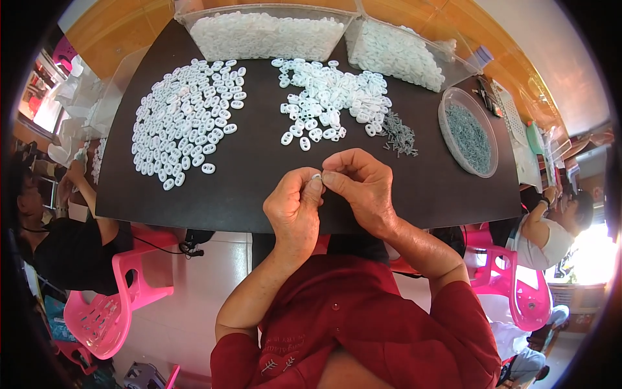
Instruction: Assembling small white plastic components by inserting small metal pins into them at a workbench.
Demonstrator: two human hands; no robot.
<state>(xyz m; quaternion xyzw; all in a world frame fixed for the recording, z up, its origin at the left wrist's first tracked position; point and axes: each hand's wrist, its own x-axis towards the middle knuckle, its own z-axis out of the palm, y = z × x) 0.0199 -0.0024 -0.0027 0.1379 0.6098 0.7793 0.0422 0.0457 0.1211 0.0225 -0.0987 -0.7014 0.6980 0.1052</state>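
In the head view, with the two hands as the centre of the dial and twelve pointing away from the wearer, a small white piece [316,176] sat right at the centre, over the near part of the dark table [246,185]. The left hand [295,204] had it in a narrow pinch between thumb and fingers, with only its tip showing. The right hand [363,188] met it from three o'clock, thumb and forefinger drawn close together just beside the piece; I could not tell whether they gripped anything between them.

At ten o'clock lay a broad spread of white two-holed ovals [184,123], mostly in a single layer. Just past twelve was a denser heap of similar pieces [334,97], and touching its edge at two o'clock a small pile of grey pins [398,135]. Between two and three stood a round clear tub [495,152], with more grey pins inside. A long clear bin [353,16] full of white pieces stood between eleven and twelve, and a second bin [473,69] at one. Pink chairs showed at eight [97,324] and four [531,301], with a co-worker near each.
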